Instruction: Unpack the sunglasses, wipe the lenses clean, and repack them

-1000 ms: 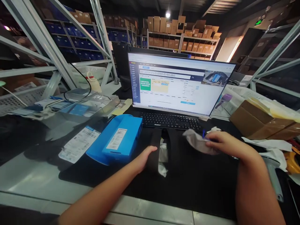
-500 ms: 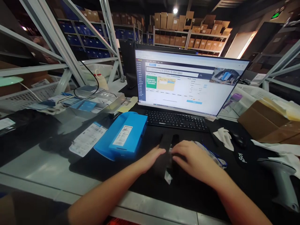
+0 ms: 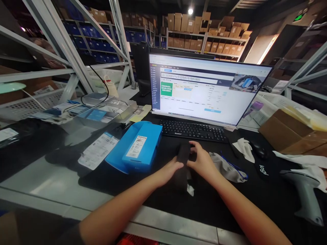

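Observation:
A long black case (image 3: pixel 184 153) is held over the black desk mat, with my hands on either side of it. My left hand (image 3: pixel 168 170) grips its left side, the thumb along the near face and the other fingers mostly hidden. On the right side, my right hand (image 3: pixel 203 162) has its fingers bent round the case, with the thumb lower down. A small white scrap (image 3: pixel 190 190) shows at the near end of the case. To the left lies an opened blue box (image 3: pixel 143 146) with a white label. A grey drawstring pouch (image 3: pixel 227 167) rests by my right hand.
A keyboard (image 3: pixel 191 131) and a monitor (image 3: pixel 204 92) stand behind. A barcode scanner (image 3: pixel 305 194), mouse (image 3: pixel 259 150) and cardboard box (image 3: pixel 286 132) are at the right. On the left are a labelled plastic bag (image 3: pixel 98 151) and a grey tray (image 3: pixel 120 114) of packets.
My right hand has shifted and its fingers have opened wider along the case, reaching nearer its far end. The case has turned slightly, and the grey pouch shows more fully.

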Demonstrator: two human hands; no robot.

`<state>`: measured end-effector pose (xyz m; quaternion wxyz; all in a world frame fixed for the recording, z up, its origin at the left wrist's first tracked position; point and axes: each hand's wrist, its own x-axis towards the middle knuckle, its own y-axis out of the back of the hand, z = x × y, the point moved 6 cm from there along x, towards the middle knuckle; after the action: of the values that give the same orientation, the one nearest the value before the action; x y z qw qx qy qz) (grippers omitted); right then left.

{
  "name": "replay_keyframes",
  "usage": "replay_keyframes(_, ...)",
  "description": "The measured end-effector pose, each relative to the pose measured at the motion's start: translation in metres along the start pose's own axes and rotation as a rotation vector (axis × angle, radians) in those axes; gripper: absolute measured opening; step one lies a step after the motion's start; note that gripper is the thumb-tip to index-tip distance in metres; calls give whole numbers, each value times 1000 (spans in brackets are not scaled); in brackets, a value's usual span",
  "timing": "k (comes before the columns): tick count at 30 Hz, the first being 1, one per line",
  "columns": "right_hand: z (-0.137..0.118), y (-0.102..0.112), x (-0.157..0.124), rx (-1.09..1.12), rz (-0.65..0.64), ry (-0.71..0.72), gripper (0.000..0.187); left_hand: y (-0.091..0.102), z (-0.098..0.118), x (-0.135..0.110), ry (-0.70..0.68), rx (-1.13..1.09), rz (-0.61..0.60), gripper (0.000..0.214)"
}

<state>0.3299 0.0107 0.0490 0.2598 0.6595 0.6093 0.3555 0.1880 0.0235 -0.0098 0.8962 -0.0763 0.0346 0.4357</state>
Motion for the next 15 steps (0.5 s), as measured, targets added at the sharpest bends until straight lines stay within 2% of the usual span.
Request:
replay_keyframes(4,0,1,5,-4,-12,4,65,-3,7,-1,-30,22,-23,56)
replay_keyframes(7,-1,10,4,-58,-57,-12,75,-4,8,-1,-2,0,7,53)
replay_keyframes(11,0,29,-3,-275,-86,-113,81,-4,2,0,66,-26,84,45)
replay_keyframes(13,-1,37,-6,-352,-101,-141,75,-1,-2,1,77,-10,139,47)
replay_keyframes(15,-3,40,-9,-416,-130,-131,62,4,-7,2,94,3,198,51)
